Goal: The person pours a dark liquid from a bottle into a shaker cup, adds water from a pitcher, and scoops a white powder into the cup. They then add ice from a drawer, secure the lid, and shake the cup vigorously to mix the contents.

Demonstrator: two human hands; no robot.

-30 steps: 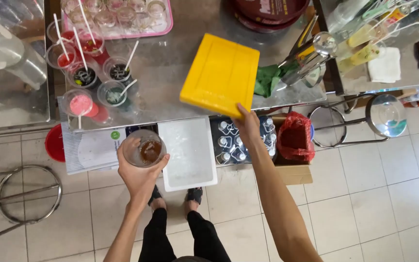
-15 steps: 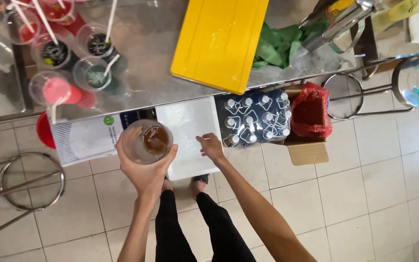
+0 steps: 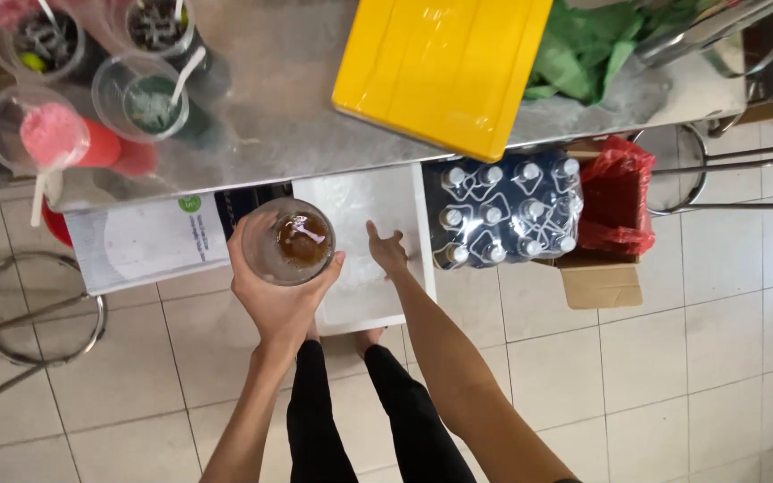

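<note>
at the far left of the steel counter (image 3: 315, 125) stand clear tubs, one with pink filling (image 3: 51, 134) and one with dark green filling (image 3: 149, 98), each with a spoon. below the counter edge, the left hand (image 3: 275, 300) cups a clear plastic cup (image 3: 290, 241) from underneath, fingers curled up around its wall and thumb on the near side; brown liquid sits in its bottom. just to the right, the right hand (image 3: 388, 252) hangs empty, fingers loosely spread and slightly bent, over a white lidded box (image 3: 360, 295) on the floor; whether it touches the box cannot be told. further right sits a shrink-wrapped pack of bottles (image 3: 503, 210), then a red bag (image 3: 617, 201) in a cardboard box.
</note>
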